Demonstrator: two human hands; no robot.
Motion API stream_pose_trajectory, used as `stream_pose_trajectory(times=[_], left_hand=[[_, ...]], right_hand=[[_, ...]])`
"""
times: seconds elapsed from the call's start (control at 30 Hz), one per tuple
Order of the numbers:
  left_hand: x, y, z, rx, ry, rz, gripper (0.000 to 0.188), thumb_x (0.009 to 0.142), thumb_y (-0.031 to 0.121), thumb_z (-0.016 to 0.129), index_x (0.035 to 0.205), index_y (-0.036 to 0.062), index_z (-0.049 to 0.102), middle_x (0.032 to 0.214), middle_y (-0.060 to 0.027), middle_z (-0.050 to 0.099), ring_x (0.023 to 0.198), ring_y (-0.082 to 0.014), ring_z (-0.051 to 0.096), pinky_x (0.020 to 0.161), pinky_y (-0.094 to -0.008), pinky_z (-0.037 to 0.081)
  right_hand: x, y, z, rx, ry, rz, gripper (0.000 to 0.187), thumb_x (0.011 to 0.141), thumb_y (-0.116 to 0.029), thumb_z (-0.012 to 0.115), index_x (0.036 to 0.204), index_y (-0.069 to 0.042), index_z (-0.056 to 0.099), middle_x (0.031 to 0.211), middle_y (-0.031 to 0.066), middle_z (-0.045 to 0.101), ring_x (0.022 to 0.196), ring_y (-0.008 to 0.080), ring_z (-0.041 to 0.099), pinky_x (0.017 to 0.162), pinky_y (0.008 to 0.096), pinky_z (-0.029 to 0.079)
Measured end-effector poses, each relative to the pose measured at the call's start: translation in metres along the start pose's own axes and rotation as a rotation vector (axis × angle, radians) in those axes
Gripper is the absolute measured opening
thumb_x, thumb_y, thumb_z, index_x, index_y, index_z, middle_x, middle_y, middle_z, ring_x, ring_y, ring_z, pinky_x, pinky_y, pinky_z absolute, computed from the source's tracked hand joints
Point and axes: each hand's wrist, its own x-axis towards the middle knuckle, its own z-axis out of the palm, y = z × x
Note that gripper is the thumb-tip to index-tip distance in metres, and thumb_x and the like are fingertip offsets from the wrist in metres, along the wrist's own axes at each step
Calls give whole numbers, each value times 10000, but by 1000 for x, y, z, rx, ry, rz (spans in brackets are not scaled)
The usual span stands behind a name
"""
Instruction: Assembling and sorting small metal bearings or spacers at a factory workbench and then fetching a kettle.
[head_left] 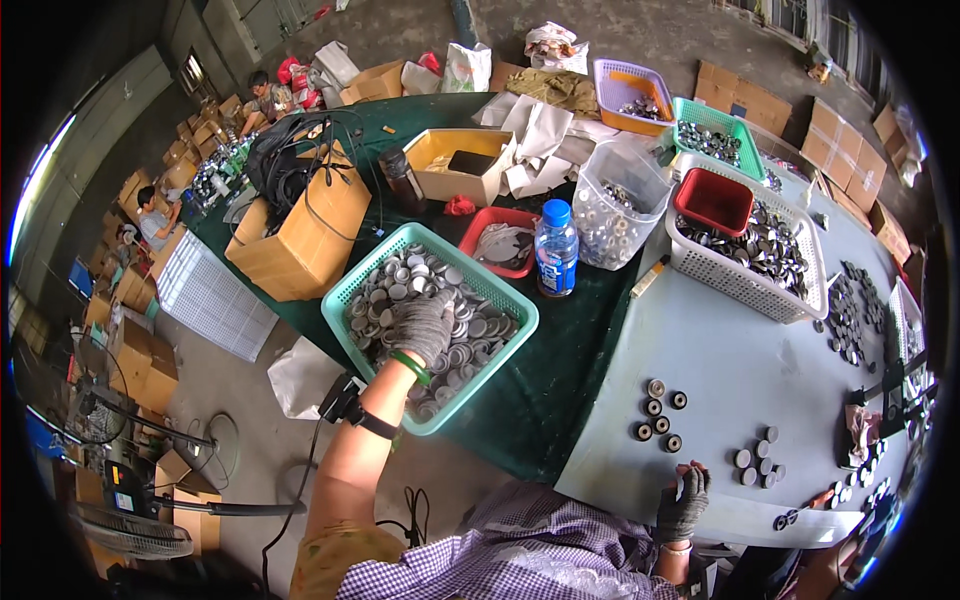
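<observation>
Resting among grey caps [490,326] in the green basket [480,376] left of centre, the left hand [424,328] hides whether its grip is closed; at lower right, the right hand [682,507] curls near the tabletop [725,365], grip also unclear.

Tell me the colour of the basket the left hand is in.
Light mint green; the basket shows best in the head view.

1. The head view looks from the person's head, downward and forward, over the tabletop [700,350].
2. Its lens is a wide fisheye, so straight edges bend toward the round rim.
3. The left hand [424,326] and right hand [684,505] are quite near; the floor [650,35] at the top is far.
</observation>
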Motion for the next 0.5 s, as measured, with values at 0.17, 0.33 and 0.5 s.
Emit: stream_pose_trajectory(times=[0.17,0.33,0.5], left_hand=[[-6,38,-5,45,-137,300,395,761,249,646,1132,113,631,1191,-119,577,1193,-323,461,1023,-439,349],[-2,45,32,163,-128,476,368,765,228,636,1105,90,631,1160,-129,582,1148,-332,483,1032,-436,343],[9,43,40,72,-306,349,280,771,180,633,1024,61,647,1132,-155,582,1101,-320,515,974,-401,403]], right_hand=[[4,0,-3,63,-4,25,191,738,-36,531,927,-27,551,931,145,586,997,374,546,877,476,437],[4,-15,-1,155,-57,46,190,733,-34,535,922,-37,556,911,136,583,981,355,553,870,464,440],[-6,-13,4,181,-57,2,137,756,-49,537,891,-43,556,851,144,577,884,356,575,804,458,458]])
